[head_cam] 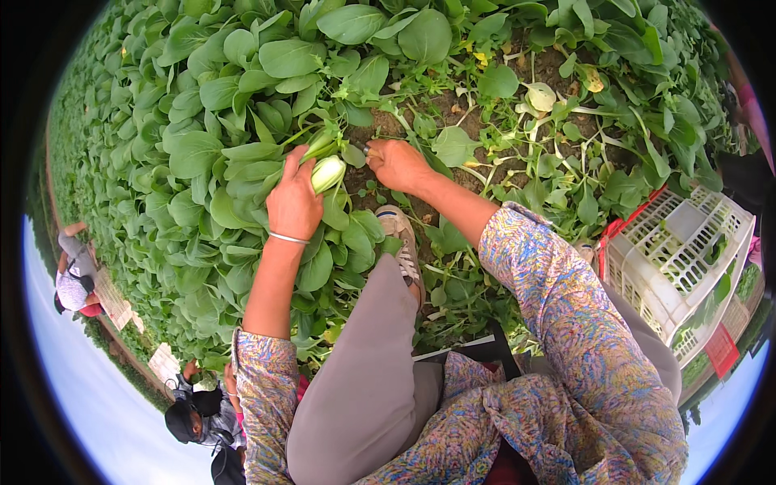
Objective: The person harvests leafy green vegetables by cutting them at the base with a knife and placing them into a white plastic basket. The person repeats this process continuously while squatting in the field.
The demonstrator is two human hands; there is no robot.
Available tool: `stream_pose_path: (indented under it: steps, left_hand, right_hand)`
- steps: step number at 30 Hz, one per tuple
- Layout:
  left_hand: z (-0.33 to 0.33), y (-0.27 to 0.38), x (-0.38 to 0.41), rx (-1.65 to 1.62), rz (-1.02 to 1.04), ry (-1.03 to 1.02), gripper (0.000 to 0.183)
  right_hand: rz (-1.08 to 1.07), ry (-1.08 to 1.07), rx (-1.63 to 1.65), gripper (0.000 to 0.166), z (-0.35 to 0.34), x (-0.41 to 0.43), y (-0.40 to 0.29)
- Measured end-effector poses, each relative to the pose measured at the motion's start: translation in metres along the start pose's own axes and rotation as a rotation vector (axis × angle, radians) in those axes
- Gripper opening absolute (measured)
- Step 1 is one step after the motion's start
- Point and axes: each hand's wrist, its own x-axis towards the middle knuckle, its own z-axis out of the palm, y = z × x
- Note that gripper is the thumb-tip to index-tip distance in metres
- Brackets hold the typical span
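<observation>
My left hand [296, 197] is closed around a head of pak choi [328, 174]. The pale cut-looking base of its stalks points towards my right hand, and its leaves are partly hidden beneath my fingers. Just to the right, my right hand [397, 165] is curled low over the soil, around a small tool [367, 150]. A bit of metal shows at the fingertips; the rest of the tool is hidden, so its kind is unclear. Dense standing pak choi plants [194, 154] surround the left hand.
Loose leaves and pale stalks [539, 130] litter the soil right of my hands. A white slatted plastic crate [679, 242] holding greens stands at the right, near a red crate [721, 350]. My shoe [400, 236] is planted between the plants. Two people [76, 273] work at the left.
</observation>
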Motion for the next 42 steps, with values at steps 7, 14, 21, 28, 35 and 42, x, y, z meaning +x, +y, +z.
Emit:
stream_pose_path:
  steps: [7,14,21,28,35,42]
  left_hand:
    - [-0.022,0.026,-0.031,0.036,0.427,0.266,0.044]
    - [-0.057,0.090,-0.037,-0.389,0.407,0.122,0.049]
    - [-0.066,0.125,-0.026,-0.363,0.240,0.177,0.099]
    - [-0.025,0.100,-0.020,-0.442,0.031,-0.168,0.069]
    - [-0.004,0.042,-0.004,0.121,-0.118,-0.262,0.059]
    - [0.002,0.007,-0.010,0.059,-0.150,-0.270,0.055]
  right_hand:
    - [0.076,0.027,1.073,0.046,-0.038,-0.059,-0.006]
    - [-0.146,0.391,0.903,0.026,-0.118,-0.101,-0.056]
    - [-0.112,0.203,0.737,0.023,-0.118,-0.137,-0.086]
    - [0.072,0.007,0.694,0.034,-0.089,-0.114,-0.039]
    - [-0.065,0.064,0.077,0.036,-0.026,-0.045,-0.009]
    - [-0.077,0.111,-0.065,0.032,0.002,-0.014,-0.003]
